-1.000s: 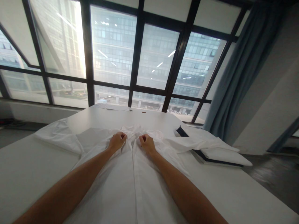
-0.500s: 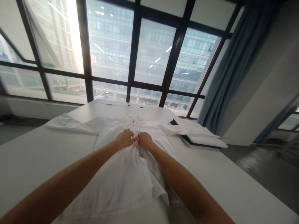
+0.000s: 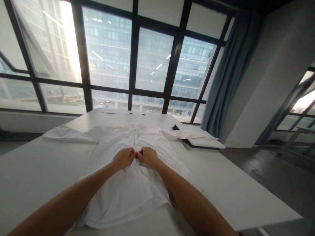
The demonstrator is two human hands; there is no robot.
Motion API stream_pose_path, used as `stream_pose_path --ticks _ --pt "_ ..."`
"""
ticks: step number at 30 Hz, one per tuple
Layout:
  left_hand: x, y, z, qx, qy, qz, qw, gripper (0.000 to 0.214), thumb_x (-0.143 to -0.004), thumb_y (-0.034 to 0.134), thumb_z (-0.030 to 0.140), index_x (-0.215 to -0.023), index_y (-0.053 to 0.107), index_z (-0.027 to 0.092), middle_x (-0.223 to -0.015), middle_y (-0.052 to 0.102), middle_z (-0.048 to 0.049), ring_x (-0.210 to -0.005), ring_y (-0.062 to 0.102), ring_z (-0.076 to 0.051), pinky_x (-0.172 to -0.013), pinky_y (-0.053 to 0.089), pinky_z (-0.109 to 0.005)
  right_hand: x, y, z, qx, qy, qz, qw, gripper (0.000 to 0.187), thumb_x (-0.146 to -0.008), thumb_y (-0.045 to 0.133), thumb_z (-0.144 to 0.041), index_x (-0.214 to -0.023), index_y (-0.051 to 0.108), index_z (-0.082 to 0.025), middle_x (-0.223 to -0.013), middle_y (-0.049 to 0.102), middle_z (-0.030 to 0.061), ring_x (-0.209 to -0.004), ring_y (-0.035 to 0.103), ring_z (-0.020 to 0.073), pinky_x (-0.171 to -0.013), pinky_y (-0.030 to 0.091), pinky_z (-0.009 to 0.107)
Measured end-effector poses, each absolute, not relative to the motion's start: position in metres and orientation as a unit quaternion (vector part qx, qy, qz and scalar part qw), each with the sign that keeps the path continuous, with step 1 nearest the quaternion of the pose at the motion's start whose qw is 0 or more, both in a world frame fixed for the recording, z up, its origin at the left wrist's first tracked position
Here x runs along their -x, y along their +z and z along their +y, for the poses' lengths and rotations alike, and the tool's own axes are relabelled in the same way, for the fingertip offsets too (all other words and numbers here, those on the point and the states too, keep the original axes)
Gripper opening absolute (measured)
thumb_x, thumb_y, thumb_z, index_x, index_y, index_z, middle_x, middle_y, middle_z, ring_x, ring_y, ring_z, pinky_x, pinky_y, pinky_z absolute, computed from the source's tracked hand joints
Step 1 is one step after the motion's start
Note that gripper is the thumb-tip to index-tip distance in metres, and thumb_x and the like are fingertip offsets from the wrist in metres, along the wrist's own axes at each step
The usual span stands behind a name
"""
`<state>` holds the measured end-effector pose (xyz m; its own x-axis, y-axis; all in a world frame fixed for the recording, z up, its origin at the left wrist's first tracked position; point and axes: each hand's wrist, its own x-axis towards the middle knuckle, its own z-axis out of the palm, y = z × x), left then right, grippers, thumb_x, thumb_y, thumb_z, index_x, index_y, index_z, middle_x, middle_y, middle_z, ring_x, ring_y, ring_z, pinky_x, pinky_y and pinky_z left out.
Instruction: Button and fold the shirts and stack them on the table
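A white long-sleeved shirt (image 3: 113, 196) lies spread on the white table (image 3: 221, 183), its collar toward the window and its sleeves out to both sides. My left hand (image 3: 125, 157) and my right hand (image 3: 147, 156) meet at the middle of its front. Both are closed, with fingertips pinching the shirt's front edges along the centre line. The cloth is slightly gathered under them. Any button between the fingers is too small to make out.
Folded white cloth with a dark edge (image 3: 200, 142) lies at the table's right, partly under the right sleeve. White paper (image 3: 113, 111) rests at the far end. Beyond stand large dark-framed windows (image 3: 110, 49) and a blue curtain (image 3: 226, 78).
Both hands have come lower along the shirt's front, toward me, still pinching cloth. The shirt now lies flatter, with less bunching at the hands. The view has shifted slightly.
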<state>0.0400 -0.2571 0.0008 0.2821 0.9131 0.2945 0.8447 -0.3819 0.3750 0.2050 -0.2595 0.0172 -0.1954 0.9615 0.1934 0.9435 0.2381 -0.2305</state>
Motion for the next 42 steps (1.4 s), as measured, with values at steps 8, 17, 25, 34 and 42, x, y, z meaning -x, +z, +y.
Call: stream_pose_path --ticks 8,17,25,34,42 --pt "-0.04 0.002 -0.259 -0.82 0.216 0.529 0.035 0.021 -0.086 0.047 0.024 -0.085 0.068 0.021 -0.088 0.073 -0.0066 -0.084 0.066 -0.023 -0.071 0.043 -0.029 -0.198 0.015 -0.26 0.595 -0.005 -0.778 0.201 0.029 -0.086 0.05 -0.039 -0.096 0.069 -0.019 -0.093 0.072 0.0106 -0.085 0.067 0.0219 -0.071 0.045 0.028" --pt "-0.042 0.0 -0.258 -0.827 0.191 0.529 0.015 0.027 -0.089 0.045 0.031 -0.082 0.07 0.021 -0.086 0.073 -0.0067 -0.084 0.067 -0.022 -0.074 0.044 -0.029 -0.197 0.022 -0.252 0.653 0.051 -0.739 0.157 0.034 -0.08 0.059 -0.043 -0.092 0.073 -0.015 -0.095 0.073 0.0165 -0.091 0.069 0.0289 -0.071 0.051 0.032" --pt "-0.051 0.014 -0.269 -0.767 0.197 0.611 0.0 0.038 -0.091 0.042 0.045 -0.102 0.073 0.025 -0.096 0.075 -0.0062 -0.091 0.068 -0.026 -0.076 0.047 -0.032 -0.196 0.019 -0.252 0.625 0.154 -0.714 0.275 0.021 -0.081 0.054 -0.024 -0.075 0.071 -0.012 -0.081 0.074 0.0128 -0.078 0.07 0.0195 -0.067 0.051 0.022" --pt "-0.045 0.003 -0.251 -0.753 0.273 0.583 0.133 0.029 -0.085 0.048 0.036 -0.09 0.071 0.019 -0.091 0.074 -0.0059 -0.085 0.067 -0.02 -0.075 0.046 -0.026 -0.202 0.011 -0.25 0.508 0.464 -0.618 0.381 0.017 -0.077 0.056 -0.015 -0.06 0.059 -0.015 -0.057 0.064 0.0002 -0.053 0.064 0.0123 -0.052 0.051 0.02" --pt "-0.046 0.001 -0.248 -0.757 0.324 0.551 0.136 0.023 -0.083 0.046 0.034 -0.082 0.063 0.019 -0.077 0.069 -0.0041 -0.075 0.063 -0.019 -0.069 0.044 -0.027 -0.202 0.008 -0.24 0.506 0.414 -0.67 0.351 0.021 -0.081 0.048 -0.016 -0.062 0.054 -0.017 -0.051 0.053 -0.0048 -0.042 0.051 0.0073 -0.043 0.037 0.016"
